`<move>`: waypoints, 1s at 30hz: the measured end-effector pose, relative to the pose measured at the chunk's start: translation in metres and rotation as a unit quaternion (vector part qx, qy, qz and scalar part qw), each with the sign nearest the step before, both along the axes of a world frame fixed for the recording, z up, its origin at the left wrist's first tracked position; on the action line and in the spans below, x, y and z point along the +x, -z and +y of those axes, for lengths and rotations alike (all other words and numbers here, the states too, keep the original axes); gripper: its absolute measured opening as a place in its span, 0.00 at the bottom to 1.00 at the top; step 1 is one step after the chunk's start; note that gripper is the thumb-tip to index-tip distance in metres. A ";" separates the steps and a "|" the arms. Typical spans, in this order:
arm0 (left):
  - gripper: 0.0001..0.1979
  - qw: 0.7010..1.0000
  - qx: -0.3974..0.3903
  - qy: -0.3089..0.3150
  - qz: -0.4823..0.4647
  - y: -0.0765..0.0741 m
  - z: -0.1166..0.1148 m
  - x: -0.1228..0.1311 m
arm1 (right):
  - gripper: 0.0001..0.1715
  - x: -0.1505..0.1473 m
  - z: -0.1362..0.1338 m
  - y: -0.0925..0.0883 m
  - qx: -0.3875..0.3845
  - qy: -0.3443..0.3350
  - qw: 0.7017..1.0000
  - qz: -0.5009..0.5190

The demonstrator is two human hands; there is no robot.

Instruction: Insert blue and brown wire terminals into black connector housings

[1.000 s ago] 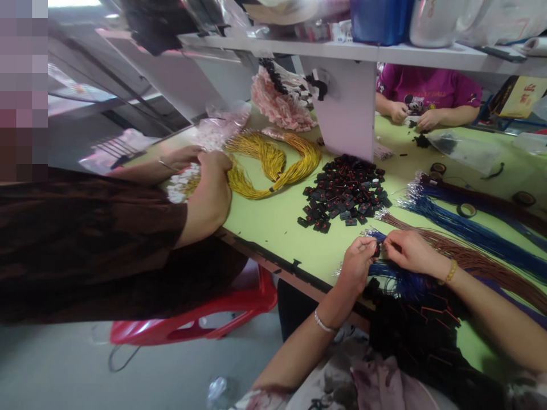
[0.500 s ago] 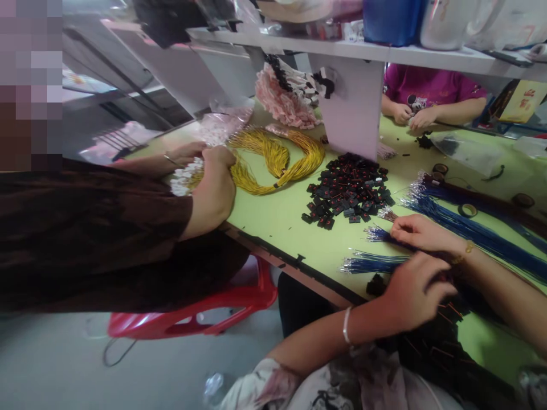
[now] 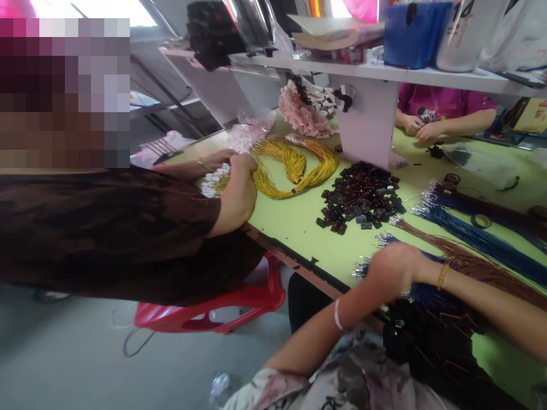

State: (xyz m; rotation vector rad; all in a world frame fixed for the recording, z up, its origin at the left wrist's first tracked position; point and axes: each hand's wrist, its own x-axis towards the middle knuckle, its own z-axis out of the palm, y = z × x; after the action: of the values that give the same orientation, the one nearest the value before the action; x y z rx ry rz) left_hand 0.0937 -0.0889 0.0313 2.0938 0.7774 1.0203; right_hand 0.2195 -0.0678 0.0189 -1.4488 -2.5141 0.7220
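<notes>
My left hand (image 3: 383,274), with a white bangle at its wrist, is brought up against my right hand (image 3: 408,263), which has a gold bracelet behind it. Both look curled closed and are smeared by motion; whatever is between them is hidden. Beneath and around them lie bundles of blue wires (image 3: 387,240) with metal-tipped ends. A bundle of brown wires (image 3: 444,244) runs just beyond my right hand. Below my hands, by my lap, is a heap of black connector housings (image 3: 440,336) with thin orange strips.
A pile of small black connectors (image 3: 363,196) lies farther up the green table (image 3: 294,228). To the left, a co-worker's hand (image 3: 241,182) is by yellow wires (image 3: 318,171) with white ends. Another person (image 3: 444,108) sits across. A red stool (image 3: 213,313) stands below the table edge.
My two hands have come together; my right hand has left the brown wire ends and moved down-left to my left hand. The view has shifted slightly left and up.
</notes>
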 end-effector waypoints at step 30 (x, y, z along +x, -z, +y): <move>0.15 0.739 -0.556 -0.042 -0.377 0.026 0.031 -0.051 | 0.06 -0.002 -0.006 -0.018 0.102 0.063 0.965 0.233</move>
State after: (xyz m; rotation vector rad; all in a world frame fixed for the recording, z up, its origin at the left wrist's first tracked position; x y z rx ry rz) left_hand 0.0429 -0.0583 0.0056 0.5300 0.7418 0.9472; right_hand 0.2173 -0.0740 0.0370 -1.1896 -2.0528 0.6655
